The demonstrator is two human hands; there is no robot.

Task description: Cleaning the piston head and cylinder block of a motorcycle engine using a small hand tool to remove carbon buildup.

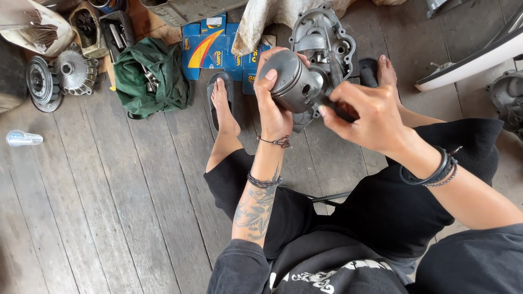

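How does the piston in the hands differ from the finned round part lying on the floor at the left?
The piston is a smooth-sided cylinder, held in the air by the left hand; the finned round part is flatter, ribbed, and rests untouched on the wooden floor. Both are grey metal.

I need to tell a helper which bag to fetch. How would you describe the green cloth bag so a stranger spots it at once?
Start from the wooden plank floor and look ahead of the seated person's bare foot. Just beside that foot, next to the blue and yellow boxes, lies the green cloth bag. It is the only soft, crumpled dark green thing there, gaping open with metal parts showing inside, unlike the hard grey finned metal discs on its other side.
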